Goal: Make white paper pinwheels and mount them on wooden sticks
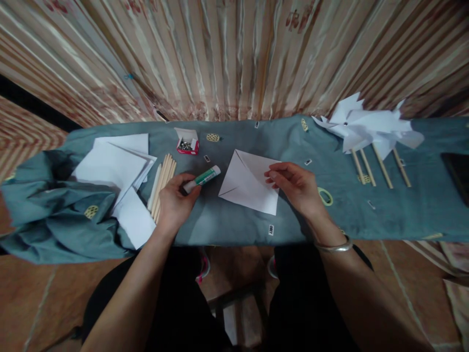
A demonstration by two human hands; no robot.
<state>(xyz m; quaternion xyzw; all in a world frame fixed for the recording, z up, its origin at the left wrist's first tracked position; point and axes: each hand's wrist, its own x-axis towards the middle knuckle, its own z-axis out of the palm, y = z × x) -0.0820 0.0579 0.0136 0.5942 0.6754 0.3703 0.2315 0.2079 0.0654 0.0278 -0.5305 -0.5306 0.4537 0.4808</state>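
My left hand (176, 199) is closed round a glue stick (205, 179) with a green and white label, its white end pointing right. To its right, a square sheet of white paper (249, 188) lies flat on the cloth, with cut or creased lines running in from its corners. My right hand (295, 186) is over the right edge of this sheet, fingers loosely bent and nothing visible in them; whether the fingertips touch the paper I cannot tell. A light green ring (325, 196) lies beside my right wrist, partly hidden by it.
A small red box of metal pins (188, 145) stands open at the back. Wooden sticks (164, 181) and loose white sheets (113, 164) lie to the left. Paper pinwheels (370, 127) on sticks lie right, near a dark object (456, 173). A curtain (234, 63) hangs behind the cloth-covered table (220, 230).
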